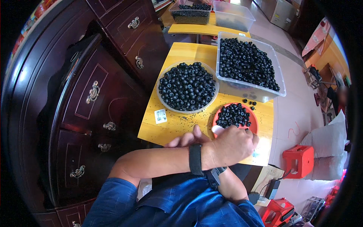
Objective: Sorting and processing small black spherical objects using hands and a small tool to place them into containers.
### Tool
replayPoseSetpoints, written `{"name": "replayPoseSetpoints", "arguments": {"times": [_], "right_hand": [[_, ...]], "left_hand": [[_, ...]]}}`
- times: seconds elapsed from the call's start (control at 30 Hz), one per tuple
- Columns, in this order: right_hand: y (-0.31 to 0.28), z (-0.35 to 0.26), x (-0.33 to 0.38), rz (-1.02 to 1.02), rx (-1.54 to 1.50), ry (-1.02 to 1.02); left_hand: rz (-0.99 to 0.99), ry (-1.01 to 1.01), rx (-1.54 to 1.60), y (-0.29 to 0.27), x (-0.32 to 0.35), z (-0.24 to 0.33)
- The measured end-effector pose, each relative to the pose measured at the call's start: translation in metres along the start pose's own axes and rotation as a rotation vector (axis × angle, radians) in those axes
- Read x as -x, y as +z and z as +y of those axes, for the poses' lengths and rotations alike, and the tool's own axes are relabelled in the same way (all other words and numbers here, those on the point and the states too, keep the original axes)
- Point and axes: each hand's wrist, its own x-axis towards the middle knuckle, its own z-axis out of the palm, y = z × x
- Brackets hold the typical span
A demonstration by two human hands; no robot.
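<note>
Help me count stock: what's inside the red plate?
Small black pieces lie in the red plate. The left hand blocks part of its near side, so what lies there cannot be seen.

I count one left hand (235,146), one right hand (187,139). Beyond them: three rectangular tubs (245,90), one round bowl (189,112), one red plate (254,122), black pieces (189,87) too many to count.

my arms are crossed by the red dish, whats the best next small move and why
I'd probably draw the left hand back and uncross: the left forearm passes over the right arm, and that hand covers part of the red dish's near edge. The right hand, left of the dish, is partly hidden behind the left forearm.
</note>
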Motion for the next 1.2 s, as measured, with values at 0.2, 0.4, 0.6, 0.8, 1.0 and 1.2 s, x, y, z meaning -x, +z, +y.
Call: {"name": "replayPoseSetpoints", "arguments": {"times": [0.2, 0.4, 0.6, 0.8, 1.0, 1.2], "right_hand": [[-0.008, -0.014, 0.024, 0.346, 0.307, -0.317], [-0.005, -0.015, 0.029, 0.589, 0.106, -0.150], [-0.021, -0.025, 0.031, 0.240, 0.032, -0.128], [-0.005, -0.003, 0.051, 0.500, 0.111, -0.396], [-0.060, -0.016, 0.098, 0.640, 0.600, -0.599], [-0.009, -0.059, 0.078, 0.433, 0.183, -0.451]], "left_hand": [[-0.079, -0.032, 0.024, 0.003, 0.005, -0.017], [-0.018, 0.070, -0.061, -0.023, 0.000, 0.003], [-0.003, 0.047, 0.003, -0.047, -0.005, 0.008], [0.022, -0.001, -0.010, -0.049, -0.006, 0.004], [-0.025, -0.170, 0.196, -0.041, 0.003, -0.032], [-0.026, -0.535, 0.371, -0.021, 0.060, -0.051]]}}
